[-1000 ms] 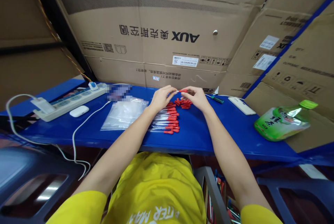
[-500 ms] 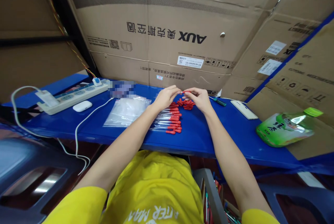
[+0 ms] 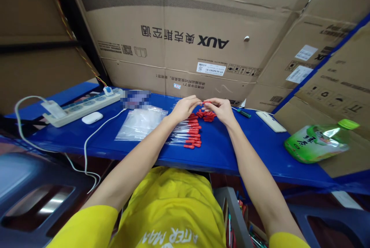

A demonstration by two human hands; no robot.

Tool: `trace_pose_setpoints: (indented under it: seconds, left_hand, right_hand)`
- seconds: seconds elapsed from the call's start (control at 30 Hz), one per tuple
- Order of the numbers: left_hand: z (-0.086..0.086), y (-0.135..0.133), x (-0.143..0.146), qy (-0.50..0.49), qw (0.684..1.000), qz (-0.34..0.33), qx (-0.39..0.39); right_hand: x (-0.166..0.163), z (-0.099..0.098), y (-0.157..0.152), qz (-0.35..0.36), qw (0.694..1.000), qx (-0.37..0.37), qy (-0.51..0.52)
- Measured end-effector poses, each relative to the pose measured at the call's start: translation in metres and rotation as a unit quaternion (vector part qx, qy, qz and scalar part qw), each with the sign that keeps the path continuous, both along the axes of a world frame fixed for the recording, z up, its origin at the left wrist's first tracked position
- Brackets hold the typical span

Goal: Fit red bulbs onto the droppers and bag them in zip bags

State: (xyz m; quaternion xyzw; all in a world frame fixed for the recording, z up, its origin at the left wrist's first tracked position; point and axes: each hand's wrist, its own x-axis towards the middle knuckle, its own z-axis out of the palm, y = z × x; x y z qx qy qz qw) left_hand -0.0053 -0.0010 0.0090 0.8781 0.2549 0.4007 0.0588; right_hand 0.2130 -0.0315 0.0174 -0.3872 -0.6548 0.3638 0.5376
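Observation:
My left hand (image 3: 186, 108) is closed in a pinch above the far end of a row of droppers (image 3: 189, 132), thin clear tubes with red rubber bulbs. What its fingertips grip is mostly hidden. Facing it, my right hand (image 3: 222, 109) pinches a small red bulb (image 3: 206, 103) between thumb and fingers. The two sets of fingertips nearly meet at this bulb. Just below them lies a small pile of loose red bulbs (image 3: 207, 115) on the blue table (image 3: 219, 144).
Clear plastic bags (image 3: 141, 123) lie left of the droppers. Further left are a white earbud case (image 3: 91, 117), a cable and a power strip (image 3: 83, 105). To the right sit a green-handled screwdriver (image 3: 243, 113), a phone (image 3: 271, 121) and a green bottle (image 3: 318, 142). Cardboard (image 3: 179, 9) stands behind.
Both hands stay almost in place, with the fingertips shifting slightly around the red bulb. The pale tip seen beside it is now harder to see. The row and pile look unchanged.

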Motion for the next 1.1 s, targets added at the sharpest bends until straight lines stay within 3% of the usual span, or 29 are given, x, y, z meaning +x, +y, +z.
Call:
trace_pose_setpoints:
  seconds: [0.77,1.1]
  left_hand:
    - [-0.006,0.008,-0.001,-0.024,0.999,-0.024,-0.042]
    - [-0.008,0.019,-0.014,0.017,0.999,-0.01,-0.03]
  right_hand:
    - [-0.002,-0.001,-0.001,-0.008,0.998,0.019,-0.061]
    - [0.002,-0.001,0.003,0.006,1.0,0.005,-0.02]
